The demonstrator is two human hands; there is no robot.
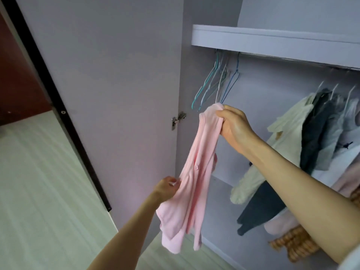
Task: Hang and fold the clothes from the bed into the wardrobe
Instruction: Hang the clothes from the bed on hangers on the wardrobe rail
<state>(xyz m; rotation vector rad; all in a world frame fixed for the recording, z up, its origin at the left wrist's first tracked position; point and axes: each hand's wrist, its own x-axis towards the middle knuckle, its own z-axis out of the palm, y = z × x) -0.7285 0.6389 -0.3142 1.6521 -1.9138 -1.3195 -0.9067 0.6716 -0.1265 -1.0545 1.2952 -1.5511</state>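
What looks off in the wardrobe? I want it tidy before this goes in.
The hung clothes slant sideways and bunch at the right, and the cream garment has a brownish mark. The empty hangers hang clustered.

One head-worn wide-angle view only, aimed forward and slightly left into the open wardrobe point(214, 152) from close range. Tilted, with the shelf point(272, 40) and rail slanting down to the right. Both hands within reach, forearms entering from the bottom edge.
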